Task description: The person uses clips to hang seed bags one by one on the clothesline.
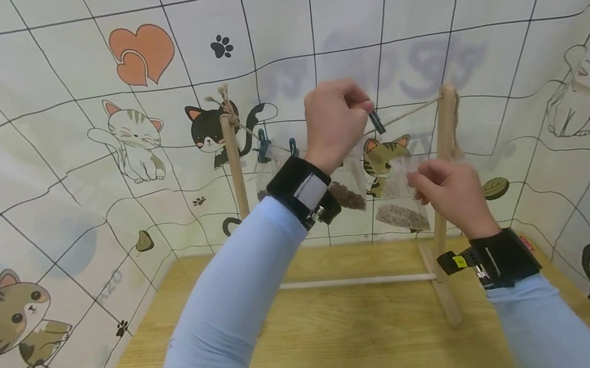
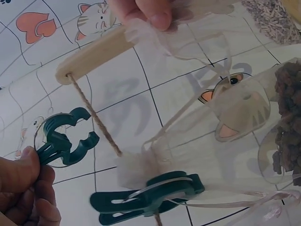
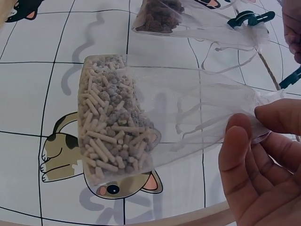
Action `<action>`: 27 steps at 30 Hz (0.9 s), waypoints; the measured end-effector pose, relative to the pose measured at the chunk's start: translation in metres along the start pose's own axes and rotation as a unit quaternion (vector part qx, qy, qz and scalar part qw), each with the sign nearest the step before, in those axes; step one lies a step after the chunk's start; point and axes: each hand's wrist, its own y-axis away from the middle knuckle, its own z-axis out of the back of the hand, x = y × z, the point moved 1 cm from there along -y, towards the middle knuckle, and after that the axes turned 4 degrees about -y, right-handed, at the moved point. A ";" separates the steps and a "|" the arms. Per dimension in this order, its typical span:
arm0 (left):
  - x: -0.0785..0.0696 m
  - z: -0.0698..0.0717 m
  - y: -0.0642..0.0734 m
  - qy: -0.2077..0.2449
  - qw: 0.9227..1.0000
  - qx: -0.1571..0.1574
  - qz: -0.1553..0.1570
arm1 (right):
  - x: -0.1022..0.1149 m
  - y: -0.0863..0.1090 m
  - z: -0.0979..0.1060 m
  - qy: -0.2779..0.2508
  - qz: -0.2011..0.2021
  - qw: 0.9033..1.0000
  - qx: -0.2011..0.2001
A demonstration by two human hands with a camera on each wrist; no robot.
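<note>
My left hand (image 1: pixel 335 119) pinches the handles of a green plastic clothespin (image 2: pixel 66 139), whose mouth stands beside the twine line (image 2: pixel 96 115). The clothespin is apart from the line in the left wrist view. My right hand (image 1: pixel 453 195) pinches the gathered neck of a sheer drawstring bag (image 3: pixel 115 122), its lower end filled with pale and grey-brown pellets. That bag is held near the line's right end. Next to it, a second sheer bag of dark brown chunks (image 3: pixel 160 16) hangs from the line by another green clothespin (image 3: pixel 249 19).
The twine runs between a left wooden post (image 1: pixel 236 166) and a right wooden post (image 1: pixel 445 122). Another clothespin (image 1: pixel 263 146) and bag hang near the left post, partly behind my left arm. A white rod (image 1: pixel 357 281) joins the stand low above the wooden table (image 1: pixel 342 344).
</note>
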 end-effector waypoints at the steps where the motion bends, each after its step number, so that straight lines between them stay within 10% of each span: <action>1: 0.001 -0.001 -0.001 -0.001 1.000 0.005 0.008 | 0.000 -0.002 0.000 0.001 0.004 1.000 0.000; 14: 0.012 -0.012 -0.009 -0.017 0.995 0.058 0.082 | 0.004 -0.027 -0.004 -0.005 -0.019 1.000 -0.011; 27: 0.012 -0.016 -0.010 -0.026 0.993 0.068 0.090 | 0.010 -0.039 -0.010 -0.115 -0.064 0.991 -0.015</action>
